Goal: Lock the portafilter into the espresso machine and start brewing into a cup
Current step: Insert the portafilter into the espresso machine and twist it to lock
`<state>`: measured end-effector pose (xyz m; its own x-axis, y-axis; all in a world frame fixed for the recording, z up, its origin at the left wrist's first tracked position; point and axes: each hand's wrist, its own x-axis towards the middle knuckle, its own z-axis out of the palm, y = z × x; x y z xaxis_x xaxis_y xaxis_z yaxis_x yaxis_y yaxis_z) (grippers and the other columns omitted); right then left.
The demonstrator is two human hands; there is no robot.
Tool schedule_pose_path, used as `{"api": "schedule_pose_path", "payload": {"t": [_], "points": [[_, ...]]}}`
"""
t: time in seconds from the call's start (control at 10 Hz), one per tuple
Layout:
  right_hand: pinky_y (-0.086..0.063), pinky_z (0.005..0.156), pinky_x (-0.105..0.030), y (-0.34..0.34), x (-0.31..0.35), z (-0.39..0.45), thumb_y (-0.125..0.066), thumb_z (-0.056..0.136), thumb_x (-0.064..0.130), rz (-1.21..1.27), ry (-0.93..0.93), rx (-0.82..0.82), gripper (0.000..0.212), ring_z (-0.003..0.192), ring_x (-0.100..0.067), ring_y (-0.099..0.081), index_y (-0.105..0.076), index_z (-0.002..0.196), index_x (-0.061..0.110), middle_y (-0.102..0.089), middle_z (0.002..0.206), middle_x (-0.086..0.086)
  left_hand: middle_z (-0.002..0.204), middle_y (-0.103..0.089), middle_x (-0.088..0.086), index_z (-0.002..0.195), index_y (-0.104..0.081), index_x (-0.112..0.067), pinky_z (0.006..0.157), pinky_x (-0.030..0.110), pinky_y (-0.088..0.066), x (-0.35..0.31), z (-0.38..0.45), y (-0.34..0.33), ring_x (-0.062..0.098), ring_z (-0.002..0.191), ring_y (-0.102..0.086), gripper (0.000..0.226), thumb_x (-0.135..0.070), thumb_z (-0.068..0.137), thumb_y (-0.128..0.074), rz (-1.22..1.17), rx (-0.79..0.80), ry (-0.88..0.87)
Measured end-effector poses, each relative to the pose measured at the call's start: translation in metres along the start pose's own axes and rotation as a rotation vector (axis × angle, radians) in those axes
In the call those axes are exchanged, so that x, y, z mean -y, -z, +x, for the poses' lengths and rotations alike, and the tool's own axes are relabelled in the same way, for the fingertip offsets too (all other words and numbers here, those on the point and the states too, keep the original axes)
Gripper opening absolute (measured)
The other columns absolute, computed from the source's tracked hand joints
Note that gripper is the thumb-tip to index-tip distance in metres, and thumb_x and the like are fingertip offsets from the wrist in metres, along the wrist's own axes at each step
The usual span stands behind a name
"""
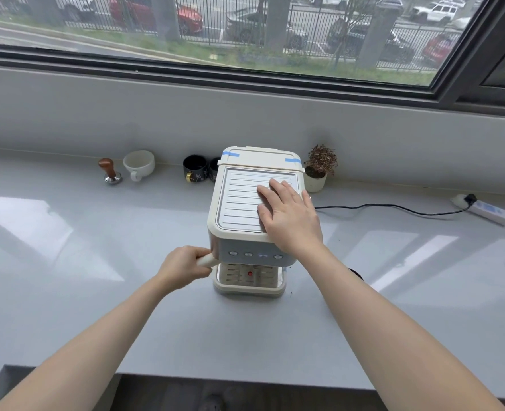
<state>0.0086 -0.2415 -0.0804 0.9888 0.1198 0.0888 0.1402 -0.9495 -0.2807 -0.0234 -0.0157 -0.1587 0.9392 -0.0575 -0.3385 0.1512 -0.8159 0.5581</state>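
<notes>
A cream espresso machine [239,203] stands in the middle of the grey counter [97,262], with a row of buttons [254,255] on its front and a drip tray [248,280] below. My left hand [183,269] is closed around the cream portafilter handle [206,260], which sticks out left from under the machine's front. The portafilter basket is hidden under the machine. My right hand [289,216] lies flat, fingers spread, on the machine's ribbed top. A white cup [138,164] sits at the back left. No cup shows on the drip tray.
A wood-handled tamper [110,171] stands left of the white cup. Two black mugs [196,169] sit behind the machine's left side, a small potted plant [319,169] to its right. A black cable [393,207] runs to a power strip [485,210] at far right. The counter's front edge [245,381] is close.
</notes>
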Motion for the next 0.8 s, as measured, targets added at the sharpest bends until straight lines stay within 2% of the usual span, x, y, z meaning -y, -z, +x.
{"api": "schedule_pose_path", "payload": {"t": [0.1, 0.2, 0.3, 0.4, 0.5, 0.6, 0.7, 0.8], "points": [[0.000, 0.121, -0.040, 0.000, 0.000, -0.001, -0.025, 0.097, 0.045, 0.009, -0.005, -0.005, 0.047, 0.148, -0.008, -0.010, -0.027, 0.143, 0.042, -0.021, 0.159, 0.012, 0.057, -0.057, -0.004, 0.070, -0.066, -0.032, 0.049, 0.030, -0.041, 0.002, -0.003, -0.005, 0.015, 0.044, -0.046, 0.018, -0.015, 0.070, -0.062, -0.065, 0.017, 0.009], [-0.001, 0.121, -0.040, -0.001, 0.001, 0.000, -0.026, 0.097, 0.045, 0.006, -0.003, -0.017, 0.046, 0.148, -0.009, -0.011, -0.027, 0.143, 0.042, -0.022, 0.159, 0.013, 0.060, -0.060, -0.004, 0.079, -0.069, -0.033, 0.050, 0.031, -0.043, 0.001, -0.014, -0.027, 0.016, 0.047, -0.048, 0.022, -0.015, 0.069, -0.061, -0.158, -0.045, 0.040], [-0.001, 0.122, -0.041, -0.002, 0.000, 0.000, -0.026, 0.097, 0.045, 0.000, -0.002, -0.017, 0.046, 0.148, -0.009, -0.011, -0.027, 0.143, 0.042, -0.022, 0.159, 0.013, 0.069, -0.069, -0.001, 0.094, -0.070, -0.043, 0.052, 0.030, -0.044, -0.005, -0.023, -0.047, 0.018, 0.053, -0.053, 0.039, -0.015, 0.068, -0.061, -0.215, -0.133, 0.072], [-0.002, 0.122, -0.041, -0.001, -0.001, 0.000, -0.027, 0.097, 0.045, 0.005, -0.002, -0.030, 0.046, 0.148, -0.010, -0.012, -0.029, 0.142, 0.041, -0.023, 0.159, 0.012, 0.067, -0.065, -0.003, 0.101, -0.071, -0.037, 0.051, 0.028, -0.040, -0.014, -0.031, -0.062, 0.021, 0.060, -0.056, 0.040, -0.015, 0.069, -0.061, -0.222, -0.191, 0.109], [-0.003, 0.122, -0.041, -0.001, 0.000, 0.000, -0.027, 0.097, 0.045, -0.001, 0.002, -0.025, 0.046, 0.148, -0.010, -0.013, -0.029, 0.142, 0.041, -0.023, 0.158, 0.012, 0.063, -0.061, -0.004, 0.099, -0.071, -0.035, 0.049, 0.026, -0.037, -0.021, -0.037, -0.071, 0.020, 0.059, -0.055, 0.037, -0.015, 0.070, -0.059, -0.247, -0.226, 0.159], [-0.003, 0.122, -0.041, -0.001, 0.001, 0.001, -0.027, 0.096, 0.045, -0.001, 0.004, -0.023, 0.046, 0.148, -0.011, -0.013, -0.029, 0.142, 0.041, -0.023, 0.158, 0.012, 0.065, -0.064, -0.003, 0.098, -0.070, -0.036, 0.050, 0.028, -0.041, -0.025, -0.040, -0.078, 0.022, 0.060, -0.057, 0.036, -0.015, 0.071, -0.057, -0.267, -0.243, 0.199], [-0.002, 0.122, -0.041, -0.002, 0.000, 0.001, -0.027, 0.097, 0.045, -0.002, 0.000, -0.025, 0.046, 0.148, -0.011, -0.013, -0.029, 0.142, 0.041, -0.023, 0.159, 0.012, 0.072, -0.069, -0.002, 0.095, -0.068, -0.035, 0.058, 0.032, -0.047, -0.029, -0.043, -0.083, 0.025, 0.067, -0.061, 0.032, -0.016, 0.072, -0.056, -0.284, -0.252, 0.226], [-0.002, 0.122, -0.042, -0.002, 0.001, 0.001, -0.027, 0.096, 0.045, -0.005, -0.002, -0.026, 0.046, 0.148, -0.010, -0.013, -0.029, 0.142, 0.042, -0.023, 0.159, 0.012, 0.078, -0.070, -0.003, 0.094, -0.064, -0.038, 0.059, 0.031, -0.047, -0.033, -0.045, -0.083, 0.026, 0.072, -0.063, 0.029, -0.017, 0.074, -0.056, -0.281, -0.260, 0.234]]}}
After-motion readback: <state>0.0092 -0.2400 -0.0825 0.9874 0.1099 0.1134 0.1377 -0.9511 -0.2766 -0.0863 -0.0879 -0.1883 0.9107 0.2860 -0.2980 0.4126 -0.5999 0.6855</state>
